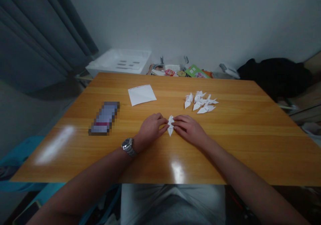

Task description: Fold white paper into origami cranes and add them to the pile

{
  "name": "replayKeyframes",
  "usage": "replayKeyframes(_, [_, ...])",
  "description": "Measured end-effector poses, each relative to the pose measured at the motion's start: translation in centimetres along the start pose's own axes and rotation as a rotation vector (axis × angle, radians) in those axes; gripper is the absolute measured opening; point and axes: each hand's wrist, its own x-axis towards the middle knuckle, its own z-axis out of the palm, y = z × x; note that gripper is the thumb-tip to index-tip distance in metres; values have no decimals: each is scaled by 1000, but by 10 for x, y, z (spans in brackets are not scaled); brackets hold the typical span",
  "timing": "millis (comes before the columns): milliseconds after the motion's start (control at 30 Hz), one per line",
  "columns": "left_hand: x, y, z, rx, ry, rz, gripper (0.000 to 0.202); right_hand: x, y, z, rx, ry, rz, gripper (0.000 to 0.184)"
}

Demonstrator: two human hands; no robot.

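Observation:
A small folded white paper (171, 126), narrow and pointed at its near end, lies between my two hands close to the middle of the table. The fingers of my left hand (151, 127) pinch its left edge; a metal watch (127, 146) is on that wrist. From the other side, my right hand (190, 129) presses its fingertips on the right edge. Beyond my right hand sits a cluster of several folded white paper cranes (206, 109). A loose white sheet (142, 95) with a perforated far edge lies farther back on the left.
The wooden table (245, 131) has a pixelated phone-like object (104, 118) at left. Behind the far edge stand a white plastic tray (100, 65) and a green booklet (197, 72) among clutter. Dark cloth (273, 72) is at back right, a blue chair (27, 148) at left.

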Motion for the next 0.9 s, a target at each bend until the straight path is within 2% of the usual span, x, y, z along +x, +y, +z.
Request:
replayKeyframes(133, [0, 3, 2, 20, -4, -4, 25, 0, -1, 3, 19, 23, 72, 17])
replayKeyframes(267, [1, 5, 3, 24, 2, 0, 24, 0, 0, 7, 44, 66, 157, 25])
replayKeyframes(633, [1, 5, 4, 17, 22, -16, 28, -1, 6, 12, 128, 100, 217, 25])
replayKeyframes(767, [1, 5, 4, 15, 15, -16, 29, 1, 5, 12, 167, 106, 236, 22])
replayKeyframes(900, [2, 4, 5, 22, 1, -10, 30, 2, 7, 16, 202, 128, 271, 12])
